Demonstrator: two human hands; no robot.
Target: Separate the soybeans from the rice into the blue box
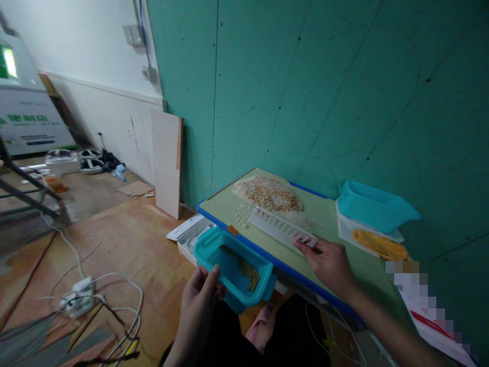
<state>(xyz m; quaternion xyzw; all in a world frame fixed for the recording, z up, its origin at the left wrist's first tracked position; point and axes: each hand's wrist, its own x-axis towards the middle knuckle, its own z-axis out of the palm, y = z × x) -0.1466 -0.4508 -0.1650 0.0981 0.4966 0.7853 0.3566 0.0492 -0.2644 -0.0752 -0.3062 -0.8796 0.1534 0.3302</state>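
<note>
Whatever lies in the far slots of the white slotted tray [275, 228] is hard to make out, and contact with the table [219, 201] beneath cannot be told. The tray is aligned from far left to near right, its near end pinched by the right hand [330, 262]. Golden grains [251, 276] are held in the blue bin [229, 269], its near-left rim gripped by the left hand [202, 290], fingers partly hidden

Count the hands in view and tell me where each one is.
2. The left hand is at the rim of the nearer blue tub; the right hand grips the near end of the white tray.
</note>
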